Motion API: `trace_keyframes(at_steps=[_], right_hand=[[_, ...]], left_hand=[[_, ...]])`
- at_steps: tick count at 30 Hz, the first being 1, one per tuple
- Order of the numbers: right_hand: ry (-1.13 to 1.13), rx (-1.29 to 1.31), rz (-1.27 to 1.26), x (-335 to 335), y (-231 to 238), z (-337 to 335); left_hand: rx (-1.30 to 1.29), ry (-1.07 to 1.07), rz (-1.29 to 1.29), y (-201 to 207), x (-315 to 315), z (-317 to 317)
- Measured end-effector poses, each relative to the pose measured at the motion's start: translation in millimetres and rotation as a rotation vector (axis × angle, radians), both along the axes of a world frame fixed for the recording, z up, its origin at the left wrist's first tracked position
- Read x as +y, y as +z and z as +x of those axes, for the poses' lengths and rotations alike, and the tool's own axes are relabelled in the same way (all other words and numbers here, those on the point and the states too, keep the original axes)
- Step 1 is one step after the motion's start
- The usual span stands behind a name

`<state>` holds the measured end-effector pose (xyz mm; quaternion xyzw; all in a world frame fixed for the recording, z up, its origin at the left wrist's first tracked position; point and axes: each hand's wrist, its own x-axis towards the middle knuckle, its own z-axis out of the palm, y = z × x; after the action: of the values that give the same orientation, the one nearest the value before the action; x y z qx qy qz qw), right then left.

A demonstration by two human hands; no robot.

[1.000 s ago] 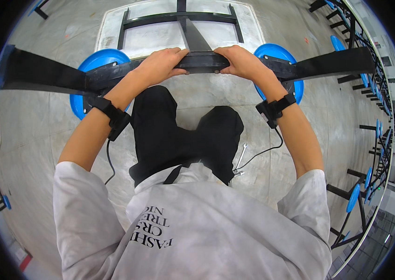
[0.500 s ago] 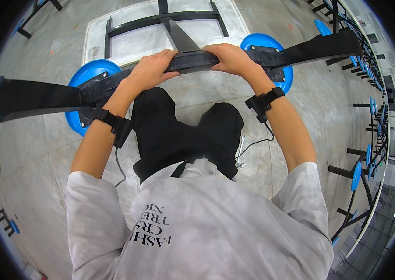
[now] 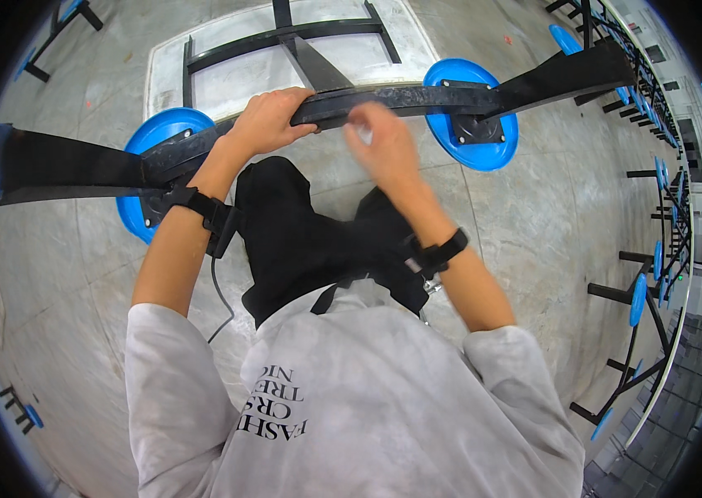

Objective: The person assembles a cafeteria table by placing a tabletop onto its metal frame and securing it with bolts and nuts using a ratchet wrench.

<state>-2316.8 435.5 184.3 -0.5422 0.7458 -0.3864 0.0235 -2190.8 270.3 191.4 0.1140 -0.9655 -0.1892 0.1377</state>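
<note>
My left hand (image 3: 272, 122) wraps over a black metal beam (image 3: 409, 100), left of its middle, with the thumb on the near side. Off the beam, on its near side, is my right hand (image 3: 384, 149). Its fingers are bent and blurred, so whether anything is in them does not show. Two round blue seats with black mounting plates sit under the beam, a left seat (image 3: 131, 212) and a right seat (image 3: 507, 153). Wide black legs flare from both beam ends, and a black post (image 3: 318, 65) joins its middle from the far side.
A black frame (image 3: 285, 37) extends over a whitish board (image 3: 167, 79) on the grey concrete floor (image 3: 533, 241). Shiny metal tools (image 3: 431, 286) lie by my right knee, mostly hidden by my forearm. More black frames with blue seats (image 3: 639, 300) line the right side.
My right hand has let go of the beam and drawn back toward me and slightly left. My left hand keeps its hold. The beam stays almost where it was.
</note>
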Motion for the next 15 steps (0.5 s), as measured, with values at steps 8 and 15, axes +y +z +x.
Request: trace_keyframes(at_steps=[8,15], right_hand=[[-0.01,-1.882,-0.271,-32,-64,62],[0.043,-1.946,-0.474,-40,-61,71]], left_hand=[[0.014,-0.061,0.003,6,1,-9],[0.01,-0.074,0.049,14,4,-7]])
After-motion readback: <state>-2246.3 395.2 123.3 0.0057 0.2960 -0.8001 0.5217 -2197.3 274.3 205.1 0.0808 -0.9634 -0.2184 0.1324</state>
